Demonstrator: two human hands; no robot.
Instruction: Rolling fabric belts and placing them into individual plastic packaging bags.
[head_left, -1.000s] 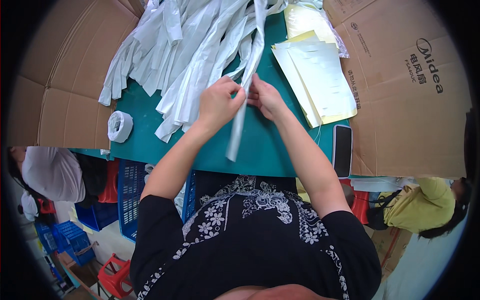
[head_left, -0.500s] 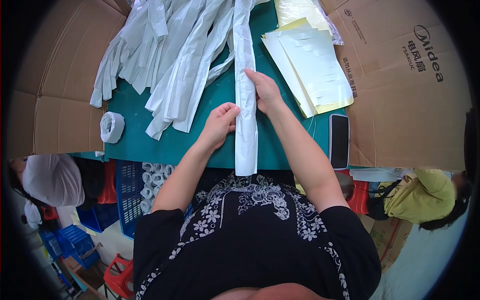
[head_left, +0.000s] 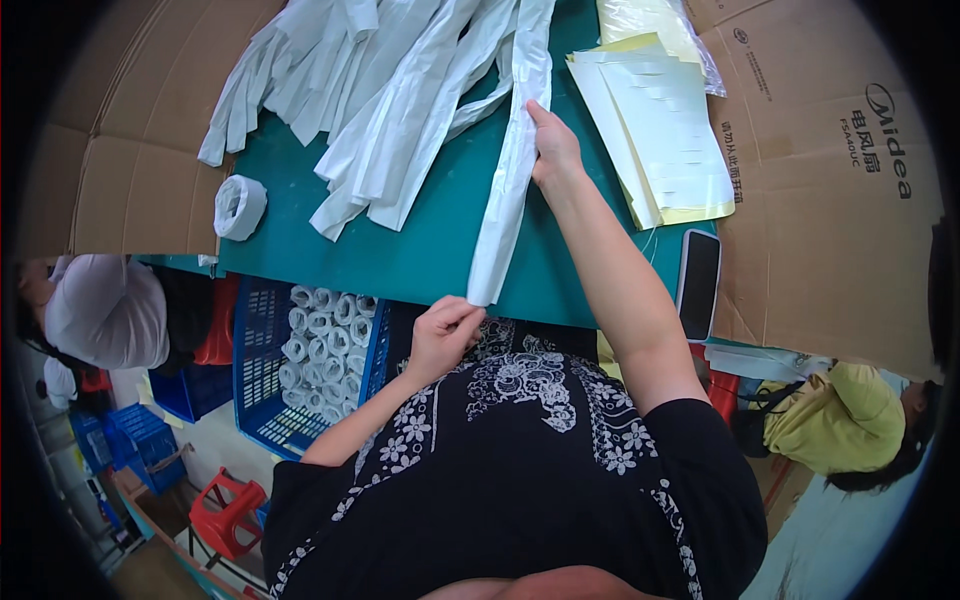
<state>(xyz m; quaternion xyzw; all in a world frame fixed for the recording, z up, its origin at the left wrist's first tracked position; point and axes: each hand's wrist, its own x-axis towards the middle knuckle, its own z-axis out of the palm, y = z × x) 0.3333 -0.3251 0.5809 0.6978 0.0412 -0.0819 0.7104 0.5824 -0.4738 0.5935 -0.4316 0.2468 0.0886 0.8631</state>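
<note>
A long white strip of thin, folded material (head_left: 505, 205) runs toward me across the green table (head_left: 420, 255). My left hand (head_left: 445, 338) pinches its near end at the table's front edge. Farther up, my right hand (head_left: 556, 150) grips the strip's right edge, thumb on top and the other fingers mostly hidden. Left of it, many similar white strips (head_left: 385, 150) lie in a loose, overlapping heap. A small rolled white ring (head_left: 240, 208) rests alone at the table's left side.
White and yellow sheets (head_left: 655, 130) lie at the right, with a phone (head_left: 698, 285) nearer me. Cardboard (head_left: 810, 180) flanks both sides. A blue basket (head_left: 255, 350) below the table's edge holds several white rolls (head_left: 322, 355). Two people (head_left: 105, 310) sit at either side.
My left hand has slid down the strip to its near end, which now slants leftward. My right hand still grips higher up. The view has shifted, showing more of the basket.
</note>
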